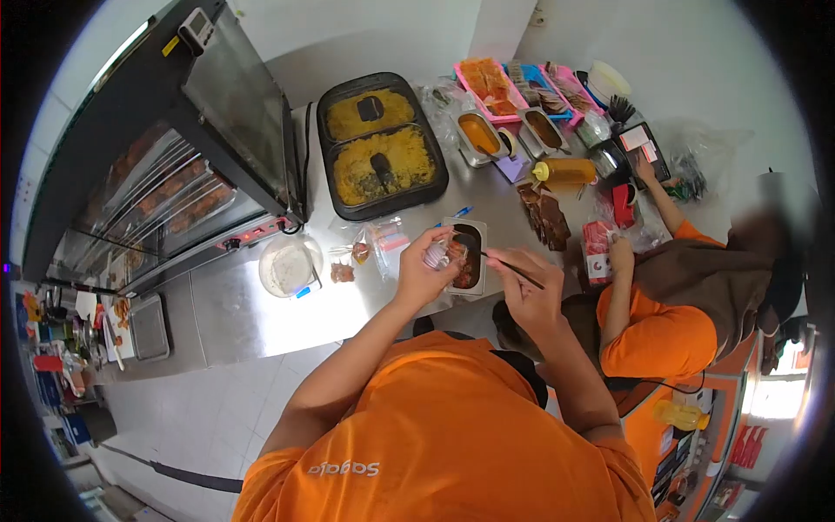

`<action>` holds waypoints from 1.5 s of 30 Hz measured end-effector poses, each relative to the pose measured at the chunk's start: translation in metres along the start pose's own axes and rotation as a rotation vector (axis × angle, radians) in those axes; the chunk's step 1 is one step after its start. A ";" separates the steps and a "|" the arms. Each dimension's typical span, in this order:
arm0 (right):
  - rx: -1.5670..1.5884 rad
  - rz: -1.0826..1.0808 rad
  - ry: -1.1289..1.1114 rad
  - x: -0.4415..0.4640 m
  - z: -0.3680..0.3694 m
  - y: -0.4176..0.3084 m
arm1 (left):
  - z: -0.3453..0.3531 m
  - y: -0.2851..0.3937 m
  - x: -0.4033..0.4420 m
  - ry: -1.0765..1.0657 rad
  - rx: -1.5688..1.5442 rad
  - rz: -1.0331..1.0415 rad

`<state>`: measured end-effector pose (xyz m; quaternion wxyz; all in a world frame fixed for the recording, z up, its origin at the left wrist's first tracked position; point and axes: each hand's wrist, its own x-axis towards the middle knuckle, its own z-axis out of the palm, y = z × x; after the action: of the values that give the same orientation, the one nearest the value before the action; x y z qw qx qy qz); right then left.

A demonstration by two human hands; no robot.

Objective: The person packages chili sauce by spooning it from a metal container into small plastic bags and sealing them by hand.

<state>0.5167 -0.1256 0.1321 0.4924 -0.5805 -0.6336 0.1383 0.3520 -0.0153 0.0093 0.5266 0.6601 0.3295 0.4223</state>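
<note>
One person works at the front edge of the steel worktop (222, 313). The left hand (421, 274) closes its grip around one small clear bag (437, 254); the right hand's (532, 300) grip pinches one dark utensil (533, 282) above one metal container (470, 222) of reddish food. Two sauce containers (477, 160) and three trays (467, 89) line the back edge; one co-worker (661, 304) occupies the right end.
</note>
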 end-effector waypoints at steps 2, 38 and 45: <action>0.034 -0.002 0.005 0.001 0.001 0.002 | -0.002 0.000 0.000 0.003 -0.013 -0.009; -0.217 0.188 -0.343 -0.024 0.055 0.148 | -0.240 -0.122 -0.024 0.655 0.720 -0.029; -0.239 0.007 -0.493 -0.033 0.055 0.161 | -0.188 -0.103 -0.048 0.658 0.153 -0.225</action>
<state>0.5650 -0.0859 -0.0296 0.2508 -0.5855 -0.7440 0.2017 0.1627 0.0443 -0.0842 0.3846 0.4860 0.5826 0.5259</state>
